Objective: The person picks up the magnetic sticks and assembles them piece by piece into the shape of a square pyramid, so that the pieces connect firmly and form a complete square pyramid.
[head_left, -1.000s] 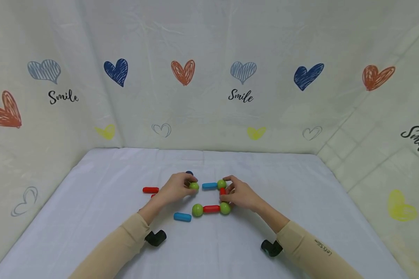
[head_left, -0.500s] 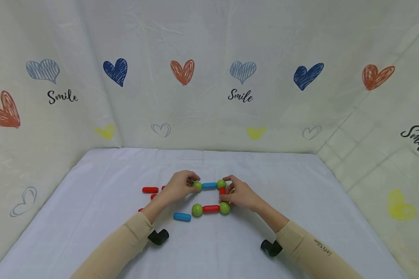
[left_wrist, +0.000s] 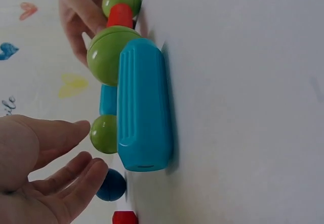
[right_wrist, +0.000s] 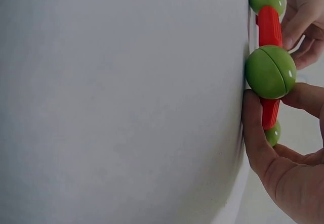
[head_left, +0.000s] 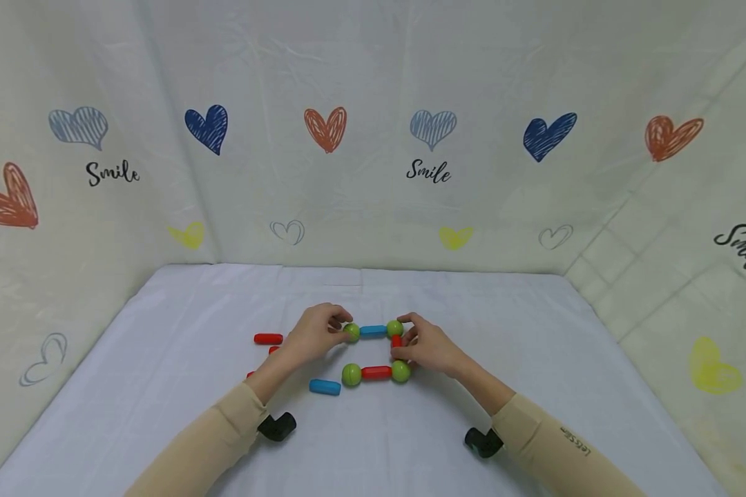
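In the head view, green balls and sticks lie in a C-shaped chain. My left hand (head_left: 319,335) is at the far left green ball (head_left: 351,332), which adjoins a blue stick (head_left: 373,331). The left wrist view shows its thumb by that ball and its fingers spread loosely. My right hand (head_left: 430,345) holds the red stick (right_wrist: 270,114) on the chain's right side, thumb and fingers on either side of it. That stick lies between the far right green ball (head_left: 394,328) and the near right one (head_left: 400,371). Another red stick (head_left: 376,373) runs to the near left green ball (head_left: 351,374).
A loose blue stick (head_left: 325,387) lies left of the near green ball. Loose red sticks (head_left: 268,339) lie beyond my left forearm, partly hidden by it. A blue ball (left_wrist: 111,185) shows below the left fingers in the left wrist view. A heart-printed curtain (head_left: 373,193) stands behind the table.
My left hand has brought the green ball rightward against the blue stick's left end, then drawn back slightly to the left. The right hand has stayed in place.
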The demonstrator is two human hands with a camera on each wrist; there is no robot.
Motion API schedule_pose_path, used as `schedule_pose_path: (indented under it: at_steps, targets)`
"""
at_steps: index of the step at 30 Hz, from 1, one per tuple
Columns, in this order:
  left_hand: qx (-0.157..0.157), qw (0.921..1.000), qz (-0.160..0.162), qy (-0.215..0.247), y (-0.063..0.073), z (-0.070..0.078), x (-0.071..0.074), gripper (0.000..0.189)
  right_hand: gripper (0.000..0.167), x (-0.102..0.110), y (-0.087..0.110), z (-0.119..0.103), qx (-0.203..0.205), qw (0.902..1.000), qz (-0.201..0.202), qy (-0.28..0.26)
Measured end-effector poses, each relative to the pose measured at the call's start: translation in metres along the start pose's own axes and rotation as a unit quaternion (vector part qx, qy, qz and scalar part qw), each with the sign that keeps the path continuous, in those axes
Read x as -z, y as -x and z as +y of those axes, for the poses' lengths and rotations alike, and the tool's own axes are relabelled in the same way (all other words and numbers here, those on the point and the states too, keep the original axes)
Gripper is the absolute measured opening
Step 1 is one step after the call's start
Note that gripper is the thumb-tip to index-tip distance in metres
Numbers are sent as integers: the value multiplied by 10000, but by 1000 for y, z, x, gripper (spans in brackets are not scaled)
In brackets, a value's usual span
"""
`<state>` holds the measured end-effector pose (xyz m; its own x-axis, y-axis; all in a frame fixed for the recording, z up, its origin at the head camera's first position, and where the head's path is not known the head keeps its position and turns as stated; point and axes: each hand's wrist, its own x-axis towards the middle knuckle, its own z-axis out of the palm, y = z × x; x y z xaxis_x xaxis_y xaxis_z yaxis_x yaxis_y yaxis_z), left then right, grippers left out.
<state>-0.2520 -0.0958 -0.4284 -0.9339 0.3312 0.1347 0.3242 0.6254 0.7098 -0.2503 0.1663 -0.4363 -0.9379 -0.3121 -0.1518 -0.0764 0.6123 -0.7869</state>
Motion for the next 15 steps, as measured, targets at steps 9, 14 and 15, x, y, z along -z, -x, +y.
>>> schedule_pose_path:
  at_steps: [9,14,15]
  targets:
    - [51,9999,-33,-108,14,3,5,26,64,0,0,1,24,10000,-20,-82]
    - [65,9996,-265,-125,26,7,9,25,64,0,1,1,29,10000,-14,-75]
    - [56,9994,-329,-115,28,7,11,25,64,0,1,1,30,10000,-13,-79]
